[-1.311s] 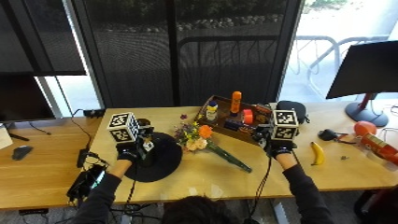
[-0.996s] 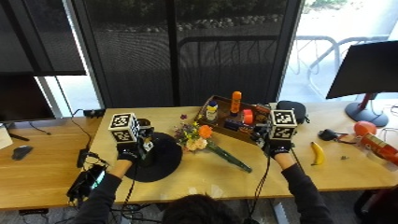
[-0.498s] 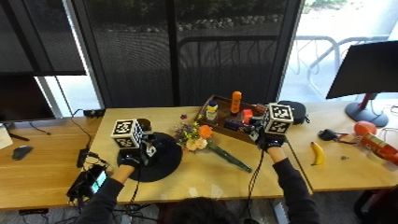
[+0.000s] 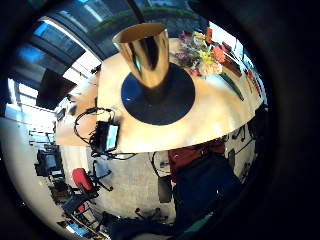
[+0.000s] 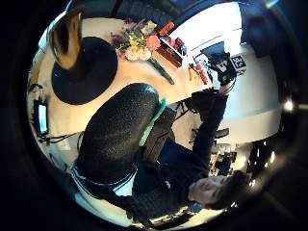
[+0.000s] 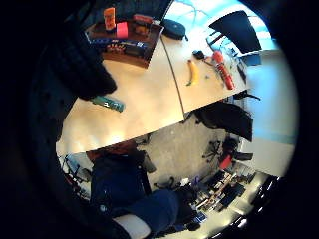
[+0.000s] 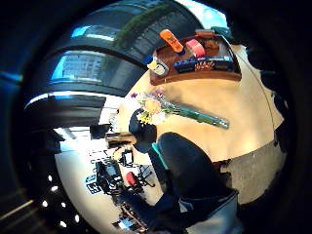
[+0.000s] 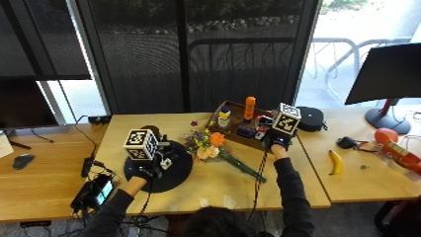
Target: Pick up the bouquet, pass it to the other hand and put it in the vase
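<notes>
The bouquet [image 8: 217, 150] lies untouched mid-bench, right of the vase [image 4: 145, 55] on its dark mat [image 8: 172, 170]. Neither the left hand [image 8: 146, 170] nor the right hand [image 8: 276, 140] holds anything; whether their fingers are apart cannot be told. Pickup comes next: one hand must reach the stems.

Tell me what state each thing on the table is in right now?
bouquet: lying flat on the table, not held.
vase: upright on the dark round mat, no flowers in it.
left hand: raised over the mat, holding nothing.
right hand: raised by the wooden tray, holding nothing.
banana: lying untouched.
</notes>
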